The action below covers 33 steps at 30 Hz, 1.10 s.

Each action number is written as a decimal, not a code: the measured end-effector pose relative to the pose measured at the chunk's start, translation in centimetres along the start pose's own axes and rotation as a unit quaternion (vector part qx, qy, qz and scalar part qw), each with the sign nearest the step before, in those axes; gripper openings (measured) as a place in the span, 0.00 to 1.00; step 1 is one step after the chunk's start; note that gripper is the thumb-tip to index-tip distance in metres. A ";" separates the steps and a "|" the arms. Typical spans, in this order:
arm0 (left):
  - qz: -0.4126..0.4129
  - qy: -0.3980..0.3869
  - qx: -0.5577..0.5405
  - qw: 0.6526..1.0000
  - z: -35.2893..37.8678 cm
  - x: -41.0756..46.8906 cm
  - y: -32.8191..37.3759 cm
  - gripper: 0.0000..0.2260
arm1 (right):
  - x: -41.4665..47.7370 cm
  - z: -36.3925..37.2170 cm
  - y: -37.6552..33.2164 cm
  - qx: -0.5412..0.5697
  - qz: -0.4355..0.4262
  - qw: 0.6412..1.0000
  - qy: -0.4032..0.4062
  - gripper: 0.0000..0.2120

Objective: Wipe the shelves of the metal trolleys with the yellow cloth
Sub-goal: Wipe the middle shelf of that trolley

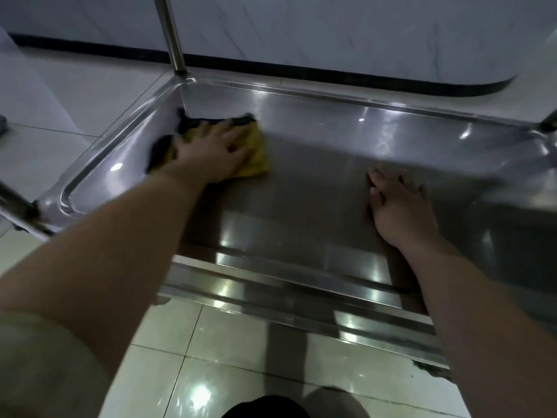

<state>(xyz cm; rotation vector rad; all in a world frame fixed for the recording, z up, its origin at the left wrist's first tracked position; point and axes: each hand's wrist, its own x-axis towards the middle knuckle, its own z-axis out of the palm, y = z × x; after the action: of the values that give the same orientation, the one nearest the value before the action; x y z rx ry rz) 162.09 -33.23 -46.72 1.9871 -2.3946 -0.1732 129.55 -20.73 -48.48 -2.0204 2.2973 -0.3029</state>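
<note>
Pressing down with my left hand, I have the yellow cloth with dark edging flat against the bottom of the shiny steel trolley shelf, close to its far left corner. My fingers there lie stretched out and slightly spread on top of the cloth, not curled round it. The cloth's dark edge bunches against the shelf's raised left wall. My right hand rests palm down on bare metal, nearer the shelf's right side and well apart from the cloth, its fingers straight and fanned, holding nothing. Both forearms reach in over the shelf's near edge. A round steel post rises from the far left corner, and a second post stands at the near left corner, blurred. Around the trolley lie pale glossy floor tiles, and a dark skirting strip runs along the wall beyond the far edge.
</note>
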 end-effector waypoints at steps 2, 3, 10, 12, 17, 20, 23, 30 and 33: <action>-0.076 0.010 0.010 0.997 -0.6 0.0 -6.1 0.27 | 0.0 0.0 -0.1 -0.004 -0.001 1.000 0.006 0.22; -0.108 0.011 0.018 0.994 -0.8 -0.3 -8.5 0.27 | -0.1 -0.1 -0.3 -0.004 0.000 1.000 0.006 0.22; -0.161 0.004 0.025 0.987 -0.8 0.6 -8.9 0.26 | -0.6 0.2 -2.1 -0.060 -0.007 0.996 -0.058 0.34; -0.137 0.003 0.015 0.990 -0.5 2.1 -4.9 0.26 | -0.9 0.2 -2.1 -0.068 -0.012 0.996 -0.061 0.39; 0.021 -0.015 0.013 1.000 -0.2 5.5 9.7 0.26 | -1.2 0.5 -1.8 -0.066 -0.017 0.996 -0.055 0.44; 0.072 -0.033 0.021 0.997 0.3 6.3 16.9 0.26 | -1.0 0.6 -1.7 -0.060 -0.017 0.997 -0.043 0.44; 0.106 -0.037 0.026 0.993 1.0 6.5 19.7 0.26 | -0.6 0.7 -1.4 -0.050 -0.014 0.998 -0.038 0.42; 0.080 0.013 0.002 0.997 0.6 6.3 8.1 0.27 | -0.1 0.5 -0.9 -0.027 -0.015 0.999 -0.039 0.42; -0.023 0.009 0.007 1.000 -0.1 4.1 -3.4 0.33 | 0.1 0.6 -1.0 -0.031 -0.009 0.999 -0.038 0.42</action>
<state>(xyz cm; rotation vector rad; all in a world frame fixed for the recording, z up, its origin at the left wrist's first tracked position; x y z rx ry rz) 164.68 -37.87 -47.21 2.0420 -2.3472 -0.1386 130.64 -21.00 -48.81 -2.0436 2.2722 -0.1537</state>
